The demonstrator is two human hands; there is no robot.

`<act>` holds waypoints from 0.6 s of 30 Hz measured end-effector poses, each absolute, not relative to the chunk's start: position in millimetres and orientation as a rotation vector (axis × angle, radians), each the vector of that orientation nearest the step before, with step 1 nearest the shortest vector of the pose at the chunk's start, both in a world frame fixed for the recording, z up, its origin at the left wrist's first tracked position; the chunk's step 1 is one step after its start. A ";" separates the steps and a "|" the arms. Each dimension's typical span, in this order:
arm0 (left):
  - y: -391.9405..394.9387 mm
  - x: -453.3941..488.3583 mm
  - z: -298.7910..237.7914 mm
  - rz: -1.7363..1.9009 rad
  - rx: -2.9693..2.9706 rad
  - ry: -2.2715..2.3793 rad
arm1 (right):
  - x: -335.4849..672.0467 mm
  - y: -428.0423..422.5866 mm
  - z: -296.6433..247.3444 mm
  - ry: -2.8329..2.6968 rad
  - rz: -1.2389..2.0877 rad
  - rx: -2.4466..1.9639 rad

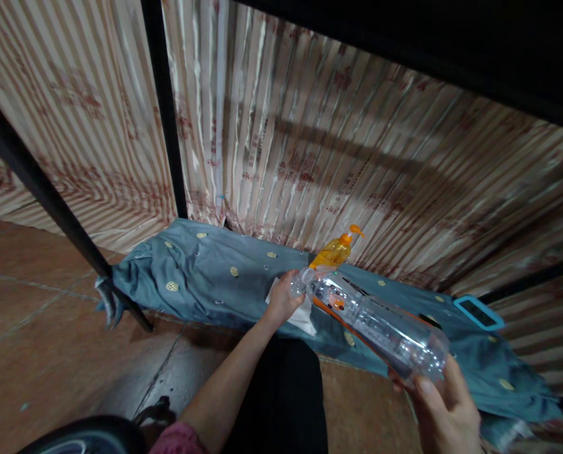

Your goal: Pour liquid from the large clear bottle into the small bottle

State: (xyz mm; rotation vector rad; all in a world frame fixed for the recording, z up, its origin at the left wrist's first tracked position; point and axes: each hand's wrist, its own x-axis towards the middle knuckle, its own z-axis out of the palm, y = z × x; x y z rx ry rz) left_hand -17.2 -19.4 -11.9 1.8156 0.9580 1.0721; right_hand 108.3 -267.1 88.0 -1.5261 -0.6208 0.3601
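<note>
A large clear plastic bottle lies tilted in front of me, its wide end toward the lower right. My right hand grips it around that wide end, thumb on the near side. At its upper left end, my left hand has its fingers closed on a small clear plastic piece; whether this is the bottle's neck or a separate part, I cannot tell. Just behind is a yellow pump bottle with an orange pump head. Under the left hand lies a white paper or cloth. An orange edge shows beneath the clear bottle.
Blue-grey patterned cloth covers a long low surface. A blue-framed dark panel lies at its right. Black posts stand at the left, before a striped curtain. A dark wheel-like object is at lower left on the tiled floor.
</note>
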 end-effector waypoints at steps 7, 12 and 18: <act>-18.8 -16.3 -15.1 1.096 1.801 0.953 | 117.9 -268.6 84.7 -0.558 0.383 -1.532; -18.4 -15.4 -16.9 1.109 1.803 0.951 | 117.0 -266.6 91.1 -0.616 0.341 -1.566; -18.1 -15.5 -17.1 1.123 1.805 0.951 | 114.0 -265.5 96.2 -0.581 0.376 -1.538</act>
